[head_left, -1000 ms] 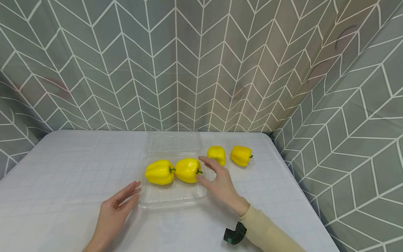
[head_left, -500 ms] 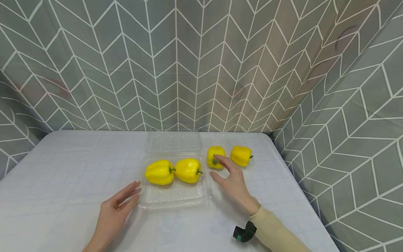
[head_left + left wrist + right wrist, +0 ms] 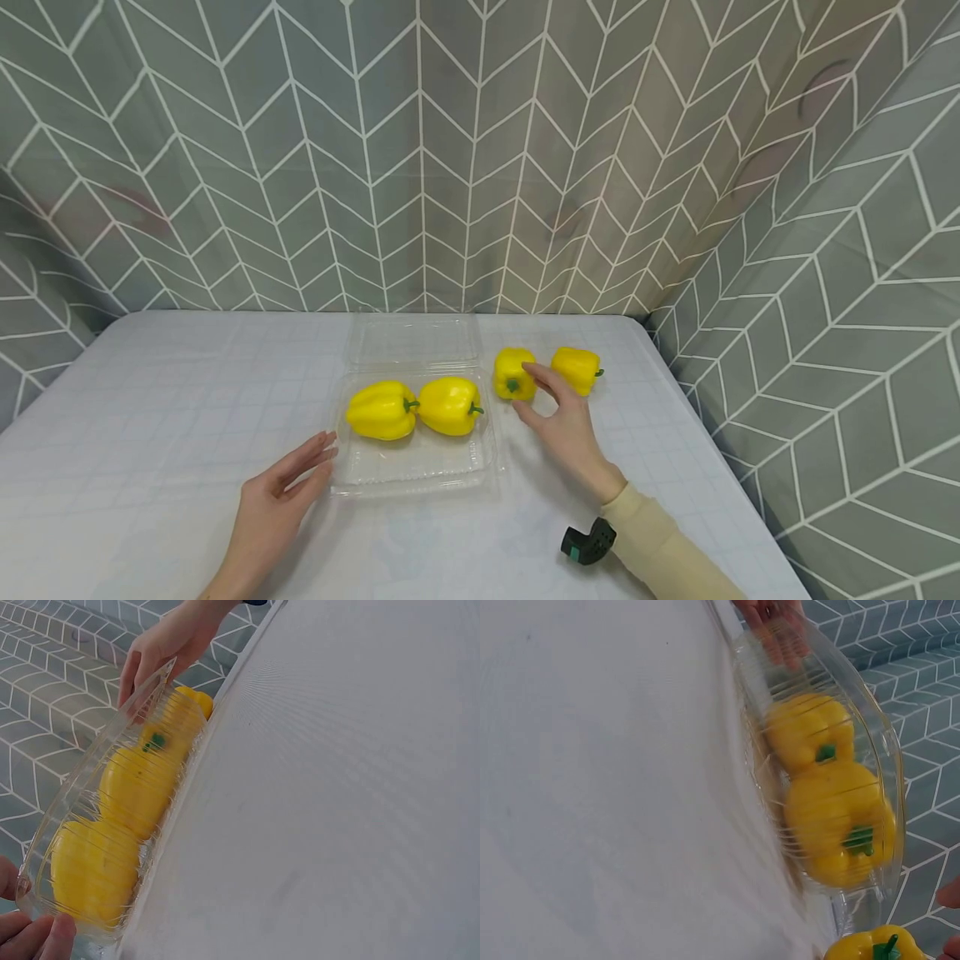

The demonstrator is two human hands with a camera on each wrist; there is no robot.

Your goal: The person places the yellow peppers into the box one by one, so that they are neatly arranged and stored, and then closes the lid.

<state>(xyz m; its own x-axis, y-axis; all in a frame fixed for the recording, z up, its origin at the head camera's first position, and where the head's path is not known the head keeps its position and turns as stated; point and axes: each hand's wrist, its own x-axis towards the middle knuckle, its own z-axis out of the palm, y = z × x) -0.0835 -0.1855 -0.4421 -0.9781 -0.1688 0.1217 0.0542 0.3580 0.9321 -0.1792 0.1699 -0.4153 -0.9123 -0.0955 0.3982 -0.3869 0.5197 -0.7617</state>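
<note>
A clear plastic clamshell container (image 3: 408, 467) lies on the table with its lid folded back. Two yellow bell peppers, a left one (image 3: 381, 410) and a right one (image 3: 450, 406), sit side by side inside. My left hand (image 3: 270, 504) rests its fairly straight fingertips against the container's left side. Beside the container's right wall stands a third yellow pepper (image 3: 512, 375), its green stem toward me. My right hand (image 3: 566, 425) is right at this pepper, thumb and fingers spread apart and overlapping its right edge. In the right wrist view the third pepper (image 3: 874, 946) shows at the bottom, my fingertips to its right.
A fourth yellow pepper (image 3: 576, 369) lies farther right, partly behind my right hand. The open lid (image 3: 412, 340) reaches toward the table's back edge. A patterned grey curtain (image 3: 450, 167) hangs behind the white table (image 3: 187, 375). A black device (image 3: 588, 542) is by the right sleeve.
My right hand has moved away from the right pepper in the container, rightward to the third pepper beside it. The left hand and the container have stayed in place.
</note>
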